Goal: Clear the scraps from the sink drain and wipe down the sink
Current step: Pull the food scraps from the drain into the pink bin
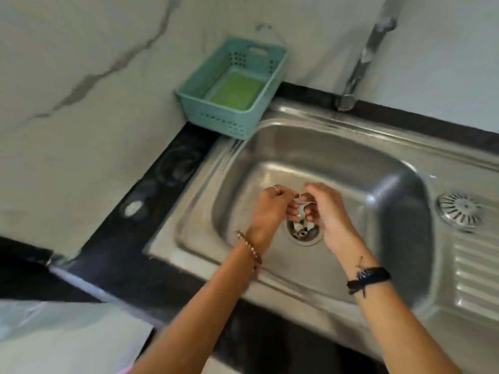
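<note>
A steel sink (318, 147) fills the middle of the head view. Its round drain (303, 233) holds pale scraps (302, 230). Just above the drain, my left hand (271, 209) and my right hand (328, 211) meet, fingers pinched together on a small whitish scrap (302, 205) held between them. The drain's far half is hidden behind my fingers. A green sponge (236, 90) lies in a teal basket (216, 114) at the sink's back left corner.
A tap (356, 68) stands behind the basin. The round strainer lid (460, 209) rests on the ribbed draining board (475, 273) at right. Black counter (151, 190) runs along the left side, and a pale plastic bag (62, 333) lies at lower left.
</note>
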`<state>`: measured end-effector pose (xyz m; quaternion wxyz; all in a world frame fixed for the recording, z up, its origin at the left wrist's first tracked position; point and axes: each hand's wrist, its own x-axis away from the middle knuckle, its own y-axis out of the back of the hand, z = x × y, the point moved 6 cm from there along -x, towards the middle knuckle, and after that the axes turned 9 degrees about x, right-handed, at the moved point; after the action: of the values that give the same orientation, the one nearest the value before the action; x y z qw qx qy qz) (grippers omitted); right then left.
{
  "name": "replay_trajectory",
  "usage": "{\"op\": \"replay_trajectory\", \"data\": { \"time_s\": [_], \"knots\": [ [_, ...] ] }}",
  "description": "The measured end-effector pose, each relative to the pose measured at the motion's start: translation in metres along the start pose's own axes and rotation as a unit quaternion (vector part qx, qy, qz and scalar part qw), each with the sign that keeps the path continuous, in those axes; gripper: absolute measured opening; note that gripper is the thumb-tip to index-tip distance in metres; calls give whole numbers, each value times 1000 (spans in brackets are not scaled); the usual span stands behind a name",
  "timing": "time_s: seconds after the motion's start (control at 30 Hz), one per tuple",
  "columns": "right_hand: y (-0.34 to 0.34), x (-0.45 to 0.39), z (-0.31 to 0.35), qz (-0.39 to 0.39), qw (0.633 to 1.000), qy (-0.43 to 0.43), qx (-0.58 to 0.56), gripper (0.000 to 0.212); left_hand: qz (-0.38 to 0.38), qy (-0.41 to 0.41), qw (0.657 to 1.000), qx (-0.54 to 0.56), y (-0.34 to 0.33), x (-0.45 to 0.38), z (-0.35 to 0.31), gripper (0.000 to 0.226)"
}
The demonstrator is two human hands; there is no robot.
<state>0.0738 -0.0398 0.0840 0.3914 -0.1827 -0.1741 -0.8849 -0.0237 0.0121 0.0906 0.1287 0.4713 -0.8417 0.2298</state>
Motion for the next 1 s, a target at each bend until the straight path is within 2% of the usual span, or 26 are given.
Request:
{"op": "replay_trajectory", "data": {
  "time_s": [0.1, 0.17, 0.23, 0.3, 0.37, 0.43, 0.5, 0.57, 0.63, 0.7, 0.77, 0.9, 1.0],
  "knots": [
    [34, -57, -34, -34, 992, -17, 124, 9, -58, 6, 983, -175, -7, -62, 28, 16],
    [49, -86, -51, -54, 965, 2, 255, 9, -73, -18, 946, -317, -8, -90, 41, 16],
    [54, -110, -69, -44, 929, 5, 368, 25, -39, -28, 912, -407, -12, -112, 57, 23],
    [51, -126, -83, -18, 896, 11, 444, 39, 13, -29, 873, -486, -19, -128, 78, 39],
    [45, -134, -93, -3, 881, 23, 473, 38, 56, -38, 819, -570, -27, -138, 99, 50],
    [39, -138, -102, 11, 871, 37, 489, 30, 76, -54, 779, -620, -33, -141, 115, 54],
    [38, -142, -105, 7, 876, 52, 480, 25, 69, -78, 758, -644, -36, -147, 123, 53],
    [44, -144, -105, -16, 908, 49, 416, 24, 57, -100, 743, -659, -35, -151, 123, 50],
    [50, -143, -103, -43, 919, 51, 389, 21, 56, -114, 730, -671, -33, -156, 120, 47],
    [49, -140, -104, -47, 904, 62, 419, 17, 53, -126, 726, -674, -33, -158, 116, 40],
    [41, -135, -106, -30, 886, 65, 457, 22, 44, -126, 738, -661, -32, -157, 114, 29],
    [20, -131, -114, 1, 858, 69, 509, 32, -44, -65, 812, -578, -8, -157, 103, 14],
    [15, -131, -119, 11, 836, 76, 543, 25, -79, -22, 842, -533, 10, -156, 93, 17]
  ]
}}
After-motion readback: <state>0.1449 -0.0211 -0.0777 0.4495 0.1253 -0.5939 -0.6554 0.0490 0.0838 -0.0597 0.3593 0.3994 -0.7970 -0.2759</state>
